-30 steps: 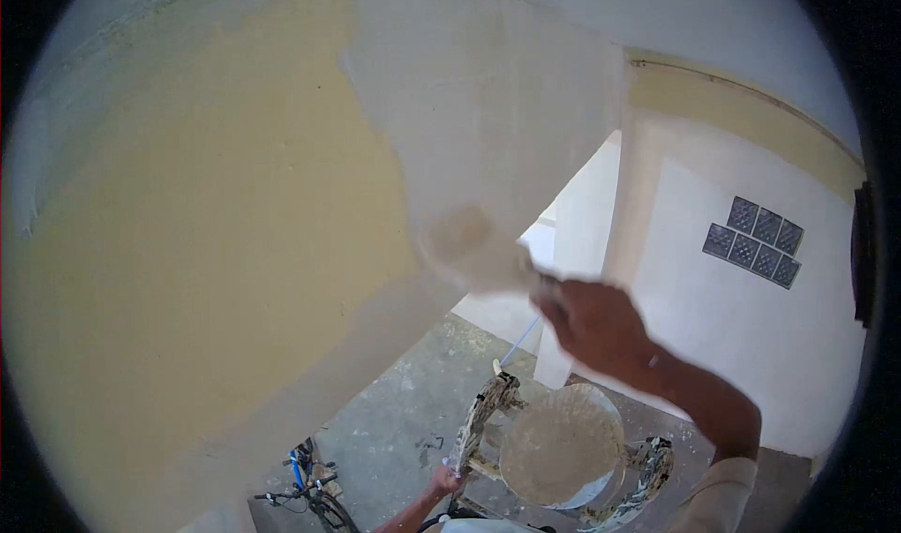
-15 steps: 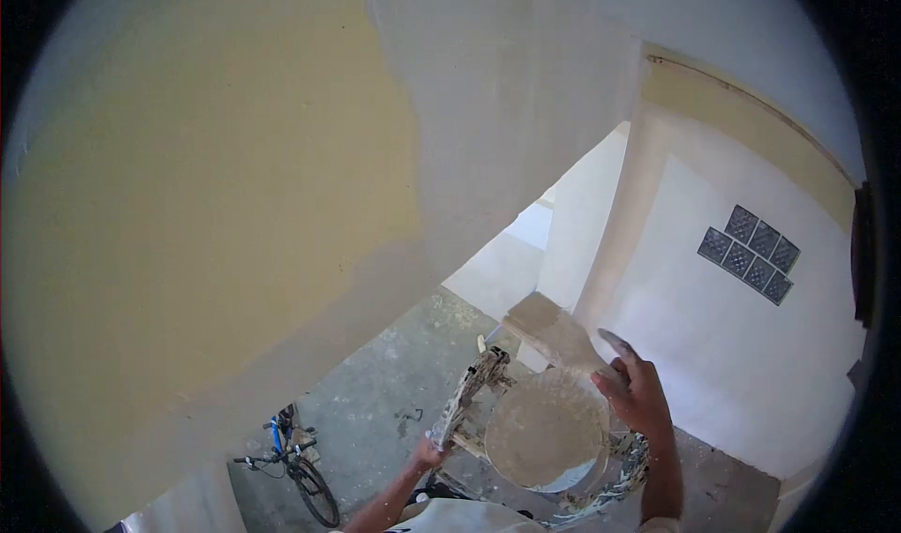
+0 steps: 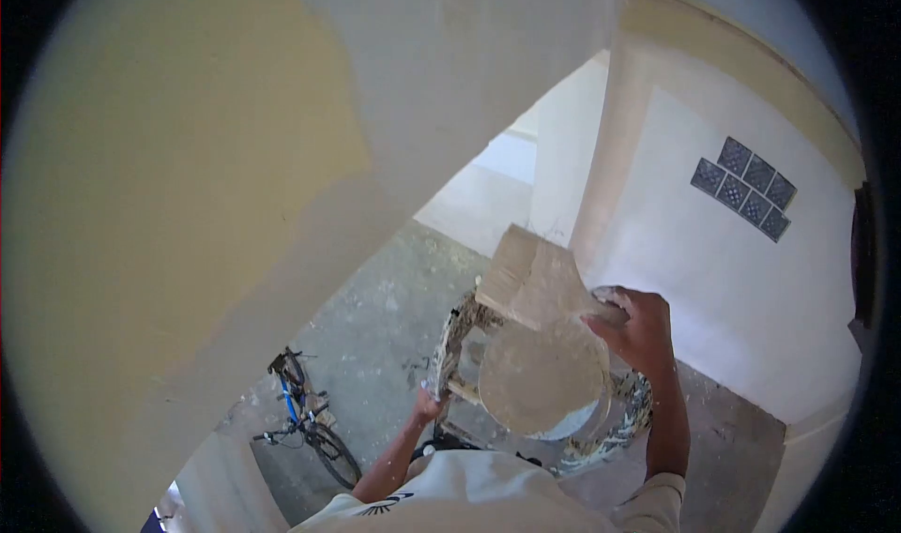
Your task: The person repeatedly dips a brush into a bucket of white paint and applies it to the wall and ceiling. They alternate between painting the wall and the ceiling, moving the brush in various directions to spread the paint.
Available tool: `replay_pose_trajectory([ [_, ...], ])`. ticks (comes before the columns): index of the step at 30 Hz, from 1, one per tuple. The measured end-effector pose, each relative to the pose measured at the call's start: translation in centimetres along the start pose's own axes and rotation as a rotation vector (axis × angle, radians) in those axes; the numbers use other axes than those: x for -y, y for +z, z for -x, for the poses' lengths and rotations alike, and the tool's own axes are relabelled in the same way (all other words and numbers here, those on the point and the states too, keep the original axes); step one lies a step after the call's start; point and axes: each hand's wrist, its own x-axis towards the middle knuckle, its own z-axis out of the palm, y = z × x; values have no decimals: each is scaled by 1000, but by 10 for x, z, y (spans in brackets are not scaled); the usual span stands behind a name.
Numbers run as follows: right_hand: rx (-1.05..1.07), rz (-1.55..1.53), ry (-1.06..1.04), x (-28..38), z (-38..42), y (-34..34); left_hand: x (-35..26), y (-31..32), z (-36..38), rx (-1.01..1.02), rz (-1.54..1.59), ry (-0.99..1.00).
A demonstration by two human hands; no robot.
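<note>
My right hand point(image 3: 638, 327) is closed around the handle of a wide paintbrush point(image 3: 535, 275). Its broad, beige-coated bristle end points left, over the far rim of a round bucket point(image 3: 601, 406). Beige paint point(image 3: 535, 373) fills the bucket, with a paler patch near its close edge. Left of the bucket, my left hand point(image 3: 429, 406) grips the side of a paint-splattered ladder point(image 3: 450, 341); its fingers are partly hidden. The bucket appears to rest at the top of the ladder, though its support is mostly covered.
A large wall point(image 3: 188, 186), part yellow and part greyish white, slopes across the left. Far below, a blue bicycle point(image 3: 305, 420) stands on the grey floor point(image 3: 375, 298). Dark patterned vent blocks point(image 3: 746, 190) are set in the right wall point(image 3: 676, 214).
My view has tilted downward, so the walls sit higher and more of my shirt shows. My right hand's grip on the paintbrush has shifted, with the fingers more curled. My left hand keeps its hold.
</note>
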Motion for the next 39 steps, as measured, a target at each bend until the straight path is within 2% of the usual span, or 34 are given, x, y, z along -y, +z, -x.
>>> replay_pose_trajectory([
  [1,-47,39,-77,-1,0,1,2,-1,-1,2,22,-35],
  [3,-20,-63,-15,-3,1,1,6,2,5,19,62,-90],
  [5,-14,-331,28,-7,-3,3,8,3,-1,-40,-99,62],
  [6,-14,-323,29,-8,-4,0,-3,0,-4,-38,-91,65],
  [8,292,-823,495,-13,-6,-8,-20,-4,-5,-39,97,-1],
  [9,311,-1003,512,-17,-5,-7,-15,-3,-5,-25,52,-14],
  [10,304,-991,510,-16,-5,-10,-13,-3,-4,-24,62,-4],
  [12,263,-1124,347,-10,-3,-13,-11,-3,-3,-35,-2,49],
  [13,-151,-934,-339,-27,3,16,-11,-3,-3,-40,-49,54],
  [14,-150,-921,-339,-29,2,9,-15,-2,-4,-37,-38,60],
  [16,416,-1308,506,-32,-3,-7,-22,-3,-5,-64,166,-40],
  [17,-6,-1149,456,-28,2,11,-25,-6,-7,-69,90,81],
  [18,-6,-1142,466,-29,2,8,-29,-7,-9,-63,98,75],
  [20,292,-1087,513,-25,-4,-3,-35,-6,-7,-84,129,17],
  [22,303,-1072,490,-26,-4,-2,-28,-7,-5,-90,128,-20],
  [24,315,-1049,459,-23,-5,-3,-34,-11,-13,-15,29,116],
  [25,287,-1005,457,-20,-4,-3,-41,-11,-11,-22,170,75],
  [26,259,-964,448,-18,-2,-3,-27,-4,-8,-33,179,79],
  [27,264,-960,426,-20,0,-3,-1,3,0,26,103,38],
  [28,208,-820,417,-23,2,-2,16,1,2,64,12,3],
  [29,150,-693,389,-25,-1,4,3,3,2,-8,-143,-12],
  [30,51,-565,223,-20,-3,7,28,8,6,36,-200,62],
  [31,-65,-442,60,-13,-3,6,29,6,5,124,-333,9],
  [32,-181,-347,-34,-8,-8,6,62,22,9,-10,-119,120],
  [33,-220,-269,-69,-15,-11,4,32,14,3,25,25,65],
  [34,-211,-123,8,8,-20,-12,47,17,3,53,24,110],
  [35,-357,24,-134,27,-32,-19,6,1,1,96,-10,46],
  [36,-473,130,-221,51,-49,-28,24,7,3,133,72,-49],
  [37,-352,-250,10,99,-61,-49,9,3,-1,119,51,-68],
  [39,-359,-246,-152,145,-86,-70,1,-1,-3,42,88,19],
])
